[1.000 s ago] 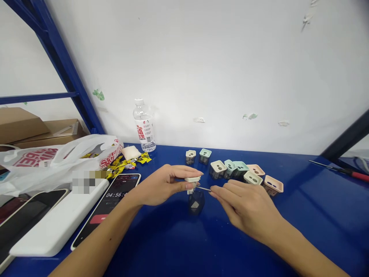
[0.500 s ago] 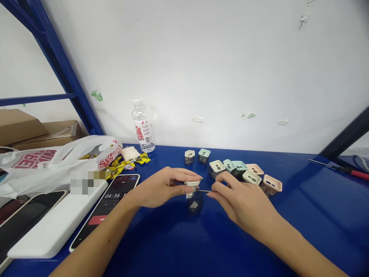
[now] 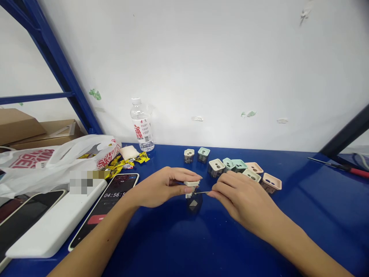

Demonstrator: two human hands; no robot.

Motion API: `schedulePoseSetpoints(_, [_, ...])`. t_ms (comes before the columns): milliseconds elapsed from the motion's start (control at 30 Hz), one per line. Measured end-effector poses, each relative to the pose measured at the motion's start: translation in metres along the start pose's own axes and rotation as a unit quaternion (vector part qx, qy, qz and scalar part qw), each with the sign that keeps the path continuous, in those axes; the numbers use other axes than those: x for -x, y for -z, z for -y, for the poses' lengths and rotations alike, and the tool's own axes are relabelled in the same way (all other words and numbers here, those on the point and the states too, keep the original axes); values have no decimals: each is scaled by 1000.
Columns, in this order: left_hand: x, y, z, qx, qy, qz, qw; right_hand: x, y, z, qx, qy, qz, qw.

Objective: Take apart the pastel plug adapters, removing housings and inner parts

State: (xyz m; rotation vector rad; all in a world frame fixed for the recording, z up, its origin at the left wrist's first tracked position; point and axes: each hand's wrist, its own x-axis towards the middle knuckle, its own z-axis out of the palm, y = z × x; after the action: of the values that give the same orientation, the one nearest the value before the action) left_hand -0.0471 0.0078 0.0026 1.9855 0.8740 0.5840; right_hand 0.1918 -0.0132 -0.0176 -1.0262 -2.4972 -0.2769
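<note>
My left hand (image 3: 165,188) pinches the cream top of a pencil sharpener (image 3: 191,184) between thumb and fingers. Below it on the blue table sits a dark see-through sharpener container (image 3: 195,206). A thin metal rod (image 3: 204,192) points left from the closed fingers of my right hand (image 3: 239,200), its tip at the underside of the cream top. Whether the rod has a handle is hidden in my palm. Several two-hole pencil sharpeners (image 3: 216,167) in cream, mint and pink, with dark clear containers, stand behind my right hand.
On the left lie a phone with a timer (image 3: 115,204), a white box-like slab (image 3: 54,227) and another phone (image 3: 31,215). Behind them are a plastic bag (image 3: 63,161), yellow wrappers (image 3: 115,169) and a water bottle (image 3: 142,129). A red-handled screwdriver (image 3: 357,172) rests far right.
My right hand has turned slightly, and the rod now slants a little, with its tip lower at the cream top. The left hand keeps its hold. The view has shifted slightly.
</note>
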Motion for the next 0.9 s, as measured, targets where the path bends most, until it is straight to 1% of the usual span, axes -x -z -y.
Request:
schedulePoseSetpoints(200, [1, 2, -5, 20, 3, -19, 1000, 0, 4, 0, -2, -8, -9, 1000])
schedulePoseSetpoints(433, [1, 0, -5, 12, -4, -18, 1000, 1, 5, 3, -56, -18, -7, 998])
schedulePoseSetpoints(733, [-1, -2, -4, 2, -13, -16, 1000, 0, 2, 3, -57, -14, -7, 998])
schedulePoseSetpoints(900, [-1, -2, -3, 5, -7, -19, 1000, 0, 2, 4, -63, -24, 1, 998])
